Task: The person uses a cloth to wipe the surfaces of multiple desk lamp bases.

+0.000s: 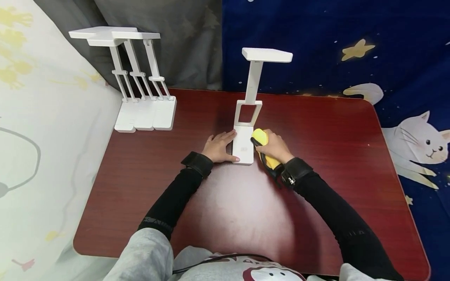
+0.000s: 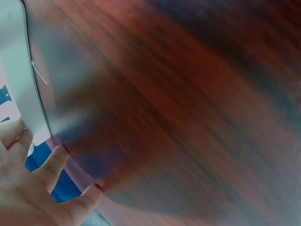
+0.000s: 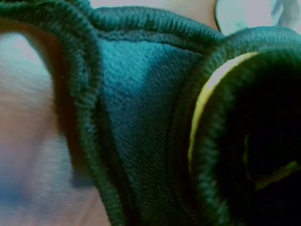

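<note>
A white folding desk lamp [image 1: 243, 146] stands unfolded in the middle of the table, its flat head raised on a hinged arm. My left hand [image 1: 220, 148] rests along the left side of its base, fingers spread and the thumb touching the lower left edge. In the left wrist view, the fingers [image 2: 55, 162] lie beside the white base [image 2: 21, 61]. On the other side, my right hand [image 1: 275, 147] grips a yellow-and-black thing [image 1: 260, 136] against or close to the base. Its exact kind cannot be told; the right wrist view shows mostly dark ribbed-edged fabric [image 3: 136, 113], blurred.
Several similar white lamps [image 1: 145, 113] stand side by side at the table's back left corner. The dark red table [image 1: 337, 164] has rounded corners. Grey and blue curtains [image 1: 299, 23] hang behind it, and a pale patterned cloth [image 1: 45, 117] is at left.
</note>
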A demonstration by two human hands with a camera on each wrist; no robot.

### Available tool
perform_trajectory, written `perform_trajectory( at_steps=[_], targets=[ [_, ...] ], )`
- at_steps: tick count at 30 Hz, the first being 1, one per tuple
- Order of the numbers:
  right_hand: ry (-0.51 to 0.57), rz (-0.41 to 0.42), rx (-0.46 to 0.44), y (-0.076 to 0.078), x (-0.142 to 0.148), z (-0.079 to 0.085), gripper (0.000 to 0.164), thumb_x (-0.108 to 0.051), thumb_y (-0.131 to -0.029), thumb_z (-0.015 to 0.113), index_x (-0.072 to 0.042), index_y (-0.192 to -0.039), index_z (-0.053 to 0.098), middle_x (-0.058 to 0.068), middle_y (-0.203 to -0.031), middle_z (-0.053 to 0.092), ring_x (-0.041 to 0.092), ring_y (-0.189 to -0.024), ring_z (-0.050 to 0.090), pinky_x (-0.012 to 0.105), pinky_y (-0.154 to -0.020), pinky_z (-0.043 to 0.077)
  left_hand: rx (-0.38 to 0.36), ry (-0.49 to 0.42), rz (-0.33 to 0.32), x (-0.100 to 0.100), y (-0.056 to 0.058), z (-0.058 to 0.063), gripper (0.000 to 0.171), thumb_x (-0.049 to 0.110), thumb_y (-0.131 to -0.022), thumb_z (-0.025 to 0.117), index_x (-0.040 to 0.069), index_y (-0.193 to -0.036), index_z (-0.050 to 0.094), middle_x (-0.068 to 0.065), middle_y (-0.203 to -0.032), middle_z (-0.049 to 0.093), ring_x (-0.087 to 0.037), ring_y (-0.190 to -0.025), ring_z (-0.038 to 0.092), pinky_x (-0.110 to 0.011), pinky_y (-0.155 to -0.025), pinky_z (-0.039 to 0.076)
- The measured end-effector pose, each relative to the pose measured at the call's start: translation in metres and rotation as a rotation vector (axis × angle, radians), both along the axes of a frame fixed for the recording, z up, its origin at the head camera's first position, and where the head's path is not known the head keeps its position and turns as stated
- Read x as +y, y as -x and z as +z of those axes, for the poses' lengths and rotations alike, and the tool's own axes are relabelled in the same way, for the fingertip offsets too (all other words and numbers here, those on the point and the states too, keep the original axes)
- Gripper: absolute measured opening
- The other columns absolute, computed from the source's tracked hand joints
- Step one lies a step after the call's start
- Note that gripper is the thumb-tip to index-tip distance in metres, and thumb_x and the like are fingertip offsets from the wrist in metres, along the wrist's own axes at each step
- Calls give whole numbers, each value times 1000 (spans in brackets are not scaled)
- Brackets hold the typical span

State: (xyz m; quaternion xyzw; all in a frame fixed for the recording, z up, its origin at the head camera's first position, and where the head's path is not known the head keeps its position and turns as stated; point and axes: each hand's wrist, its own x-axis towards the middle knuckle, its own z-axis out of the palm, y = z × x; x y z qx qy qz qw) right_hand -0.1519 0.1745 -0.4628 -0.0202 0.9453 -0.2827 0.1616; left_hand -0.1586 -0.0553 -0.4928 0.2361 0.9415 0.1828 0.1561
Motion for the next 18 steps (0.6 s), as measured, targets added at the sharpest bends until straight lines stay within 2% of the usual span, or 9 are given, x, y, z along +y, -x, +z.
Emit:
perform_trajectory(
  at_steps=[13,18],
  targets=[
    [7,98,14,-37,3,1,70,-24,-69,72,-1,-127,41,17,-95,59,22,-66,58,32,-56,47,-1,4,-4,0,1,-1,100,66,-65,64,24,-144,19,11,-148,13,-18,-133,18,-51,-102,12],
    [60,189,-6,-55,7,5,66,-20,-68,74,-2,-125,45,15,-97,60,20,-70,57,31,-61,48,4,-8,-5,-1,1,-2,100,65,-65,64,24,-144,20,11,-148,13,-18,-133,17,-52,-102,12]
  ],
)
